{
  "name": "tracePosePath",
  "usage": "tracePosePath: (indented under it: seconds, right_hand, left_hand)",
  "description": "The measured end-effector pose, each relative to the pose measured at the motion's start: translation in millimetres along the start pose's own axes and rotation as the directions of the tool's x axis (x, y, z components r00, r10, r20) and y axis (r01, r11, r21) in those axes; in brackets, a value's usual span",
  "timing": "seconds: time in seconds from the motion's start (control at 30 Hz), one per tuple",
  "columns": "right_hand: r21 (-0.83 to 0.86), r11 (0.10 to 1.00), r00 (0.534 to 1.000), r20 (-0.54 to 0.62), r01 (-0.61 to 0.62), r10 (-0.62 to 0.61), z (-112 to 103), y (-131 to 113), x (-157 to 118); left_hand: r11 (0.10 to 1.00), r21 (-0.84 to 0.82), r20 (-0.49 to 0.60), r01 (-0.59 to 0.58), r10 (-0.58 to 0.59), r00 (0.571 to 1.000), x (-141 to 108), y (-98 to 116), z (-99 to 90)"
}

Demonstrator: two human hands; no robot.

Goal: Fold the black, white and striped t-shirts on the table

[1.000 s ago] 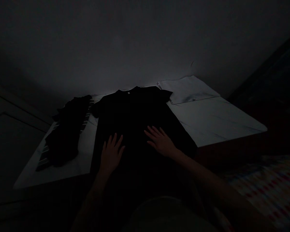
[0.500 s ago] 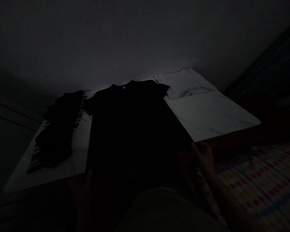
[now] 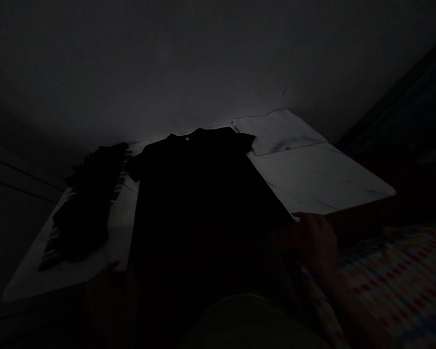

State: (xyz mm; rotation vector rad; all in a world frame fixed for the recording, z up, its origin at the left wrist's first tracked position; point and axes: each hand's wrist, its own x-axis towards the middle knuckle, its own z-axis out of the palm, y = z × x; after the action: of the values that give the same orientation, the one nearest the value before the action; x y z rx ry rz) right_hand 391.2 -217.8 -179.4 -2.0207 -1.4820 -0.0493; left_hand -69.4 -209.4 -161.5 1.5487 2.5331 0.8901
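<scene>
"Where does this view look from?"

"From a camera worn on the person's head, facing forward and down, toward the fingers of the right hand (image 3: 314, 242)."

"How near is it?"

"Close. Those fingers sit low in the frame, toward the right. Beyond them lie a black short-sleeved T-shirt (image 3: 196, 203) and a flat white marbled board (image 3: 319, 179), and farther still, a pale wall (image 3: 203, 63) fills the top."

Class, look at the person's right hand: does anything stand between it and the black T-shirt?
Nothing visible does. The right hand is right at the lower edge of the black T-shirt, with no object between them. The dim light hides whether its fingers grip the cloth.
</scene>
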Motion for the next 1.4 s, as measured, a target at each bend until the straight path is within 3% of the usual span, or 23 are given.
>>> tracePosePath:
  seconds: [0.07,0.1,0.17,0.23,0.27,0.33,0.5,0.53,0.6,0.67,0.73,0.8,0.87,0.97,1.03,1.07,1.13,1.17,1.23,1.3,1.33,1.37,1.4]
  right_hand:
    - [0.044,0.982,0.98,0.067,0.182,-0.185,14.8,-45.8,6.0]
    - [0.101,0.954,0.945,0.141,0.281,-0.294,26.7,-72.6,8.5]
    - [0.136,0.885,0.836,0.291,0.445,-0.465,54.2,-122.3,12.2]
    - [0.146,0.826,0.725,0.415,0.544,-0.55,76.2,-150.5,15.0]
    - [0.13,0.815,0.698,0.452,0.564,-0.555,82.1,-152.0,16.5]
    - [0.066,0.828,0.716,0.467,0.557,-0.519,81.8,-128.7,20.4]
    - [-0.123,0.909,0.889,0.297,0.397,-0.348,51.7,-15.3,33.3]
    - [-0.146,0.92,0.912,0.257,0.364,-0.32,50.6,-7.2,35.5]
    - [-0.161,0.924,0.926,0.22,0.346,-0.308,57.9,-19.4,38.5]
    - [-0.117,0.901,0.886,0.274,0.417,-0.375,74.0,-59.6,39.0]
    - [-0.009,0.847,0.786,0.376,0.532,-0.49,89.9,-101.7,38.1]
    - [0.065,0.804,0.715,0.42,0.592,-0.56,97.6,-118.5,38.5]
    - [0.052,0.804,0.726,0.396,0.593,-0.561,95.8,-98.5,43.4]
    - [-0.052,0.842,0.813,0.3,0.537,-0.5,85.7,-31.4,62.0]
    - [-0.13,0.865,0.864,0.222,0.485,-0.452,83.7,-4.3,79.1]
    - [-0.151,0.867,0.874,0.201,0.474,-0.443,85.9,-4.6,87.5]
    - [-0.123,0.847,0.844,0.233,0.518,-0.483,96.6,-32.9,101.8]
    - [-0.066,0.817,0.794,0.291,0.573,-0.534,104.5,-56.4,107.4]
    - [0.102,0.727,0.644,0.392,0.679,-0.657,121.7,-103.8,117.1]
    - [0.21,0.648,0.518,0.445,0.732,-0.73,136.7,-129.5,129.2]
    - [0.225,0.631,0.492,0.456,0.742,-0.741,142.6,-130.2,137.7]
    - [0.212,0.636,0.498,0.46,0.742,-0.735,147.8,-123.6,148.1]
    - [0.175,0.662,0.536,0.456,0.728,-0.71,152.6,-112.0,160.2]
  left_hand:
    - [0.958,-0.025,-0.026,-0.285,0.285,0.958,0.1,50.5,14.6]
    - [0.904,-0.097,0.018,-0.417,0.42,0.907,-1.4,78.7,27.7]
    - [0.771,-0.171,0.17,-0.614,0.637,0.752,-6.6,130.0,60.1]
    - [0.705,-0.156,0.294,-0.692,0.702,0.649,-11.3,159.7,89.6]
    - [0.695,-0.119,0.338,-0.709,0.7,0.629,-11.9,162.4,99.1]
    - [0.708,-0.005,0.371,-0.707,0.658,0.656,-7.7,142.6,102.7]
    - [0.783,0.251,0.259,-0.569,0.512,0.819,22.8,37.7,54.1]
    - [0.797,0.29,0.229,-0.53,0.48,0.847,27.3,28.9,47.5]
    - [0.809,0.343,0.179,-0.478,0.443,0.879,30.6,35.7,48.2]
    - [0.793,0.31,0.199,-0.524,0.485,0.852,27.3,66.1,65.6]
    - [0.744,0.195,0.274,-0.639,0.585,0.764,21.8,97.2,88.4]
    - [0.703,0.121,0.308,-0.7,0.644,0.7,20.4,105.5,102.1]
    - [0.719,0.145,0.298,-0.68,0.624,0.723,27.1,82.4,98.7]
    - [0.773,0.219,0.284,-0.595,0.533,0.797,50.6,21.8,71.4]
    - [0.776,0.23,0.309,-0.587,0.513,0.801,69.4,3.2,55.9]
    - [0.765,0.225,0.323,-0.604,0.527,0.786,78.2,7.7,53.6]
    - [0.71,0.178,0.353,-0.681,0.6,0.718,93.1,41.9,63.1]
    - [0.677,0.139,0.345,-0.723,0.651,0.676,99.0,66.5,74.1]
    - [0.554,-0.007,0.37,-0.832,0.775,0.513,108.9,112.7,102.3]
    - [0.445,-0.092,0.383,-0.891,0.842,0.381,119.6,135.3,128.8]
    - [0.42,-0.099,0.389,-0.902,0.851,0.354,126.5,135.2,138.7]
    - [0.425,-0.079,0.392,-0.902,0.845,0.364,135.0,129.1,146.2]
    - [0.456,-0.038,0.389,-0.889,0.826,0.408,144.9,119.7,151.7]
